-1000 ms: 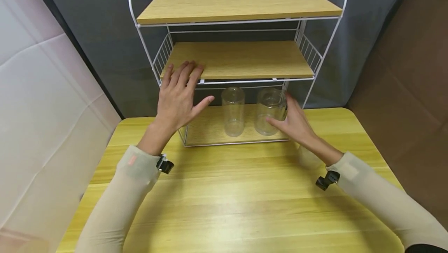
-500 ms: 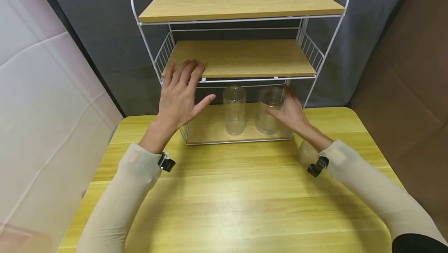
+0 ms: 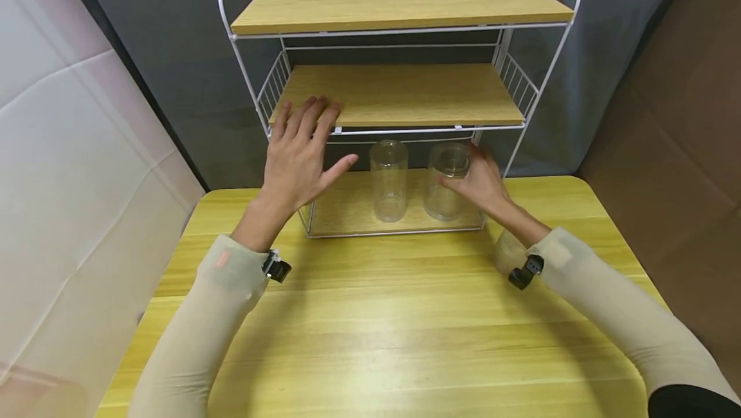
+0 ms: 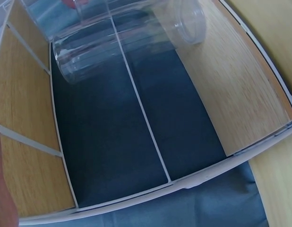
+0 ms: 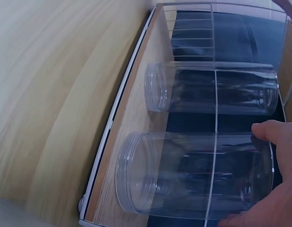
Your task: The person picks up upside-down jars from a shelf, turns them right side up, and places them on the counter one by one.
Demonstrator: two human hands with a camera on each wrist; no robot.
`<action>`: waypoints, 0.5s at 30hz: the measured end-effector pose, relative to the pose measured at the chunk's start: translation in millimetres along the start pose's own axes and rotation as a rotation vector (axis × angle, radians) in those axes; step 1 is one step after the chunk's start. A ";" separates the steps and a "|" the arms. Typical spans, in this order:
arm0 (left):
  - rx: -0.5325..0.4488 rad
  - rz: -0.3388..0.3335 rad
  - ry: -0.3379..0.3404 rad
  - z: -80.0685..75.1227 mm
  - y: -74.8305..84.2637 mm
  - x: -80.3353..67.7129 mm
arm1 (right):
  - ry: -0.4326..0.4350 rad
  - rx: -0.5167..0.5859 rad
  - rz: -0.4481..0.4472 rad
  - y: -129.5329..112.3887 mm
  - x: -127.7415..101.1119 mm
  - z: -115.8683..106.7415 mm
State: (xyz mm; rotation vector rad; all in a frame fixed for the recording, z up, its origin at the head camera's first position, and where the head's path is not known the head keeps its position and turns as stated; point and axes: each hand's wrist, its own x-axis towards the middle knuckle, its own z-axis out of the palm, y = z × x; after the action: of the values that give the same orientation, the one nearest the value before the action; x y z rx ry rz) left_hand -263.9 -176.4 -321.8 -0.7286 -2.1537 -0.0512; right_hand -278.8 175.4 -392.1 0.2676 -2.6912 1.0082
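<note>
A wide clear jar (image 3: 444, 181) (image 5: 193, 176) and a narrower clear jar (image 3: 388, 180) (image 5: 212, 87) stand upright side by side on the bottom shelf of a white wire rack (image 3: 249, 93). My right hand (image 3: 473, 179) grips the wide jar, thumb (image 5: 277, 134) across its front near the top and fingers behind it. My left hand (image 3: 309, 141) lies flat with straight fingers on the front left edge of the middle wooden shelf (image 3: 405, 93). In the left wrist view, both jars (image 4: 113, 42) show at the top, over the bottom shelf board (image 4: 231, 90).
The rack stands at the back of a yellow wooden table (image 3: 376, 315), against a dark grey cloth (image 3: 173, 51). Its top shelf (image 3: 399, 3) is bare. A pale wall panel (image 3: 75, 180) runs along the left, and brown floor (image 3: 671, 135) lies to the right.
My right hand has reached further under the middle shelf and closed round the wide jar. The left hand has stayed on the middle shelf's edge.
</note>
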 end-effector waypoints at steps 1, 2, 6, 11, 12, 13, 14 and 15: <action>-0.002 0.001 0.001 -0.1 0.0 0.3 | 0.001 0.000 -0.008 -0.4 -0.6 -0.5; -0.004 0.001 0.001 -0.2 0.1 0.5 | 0.000 -0.002 -0.017 -0.8 -1.4 -1.1; -0.013 0.001 -0.003 -0.7 0.4 1.1 | -0.019 -0.013 -0.048 -4.4 -7.6 -4.8; -0.033 0.001 -0.021 -2.5 0.4 1.1 | -0.046 -0.023 -0.097 -12.6 -21.0 -14.5; -0.040 0.003 -0.023 -3.2 0.2 0.9 | -0.051 -0.022 -0.106 -15.0 -24.3 -17.0; -0.046 0.004 -0.024 -3.7 0.0 0.3 | -0.057 -0.018 -0.113 -17.2 -27.3 -19.3; -0.052 0.004 -0.026 -4.6 -0.2 -0.3 | -0.063 -0.012 -0.117 -19.4 -30.3 -21.6; -0.057 0.004 -0.030 -5.4 -0.3 -0.9 | -0.070 -0.006 -0.119 -21.7 -33.4 -24.0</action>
State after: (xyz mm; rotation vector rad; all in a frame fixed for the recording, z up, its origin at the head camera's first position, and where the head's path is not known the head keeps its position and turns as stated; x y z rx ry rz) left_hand -259.8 -178.7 -318.8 -0.7707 -2.1869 -0.1007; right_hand -237.3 178.0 -371.3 0.4643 -2.7025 0.9726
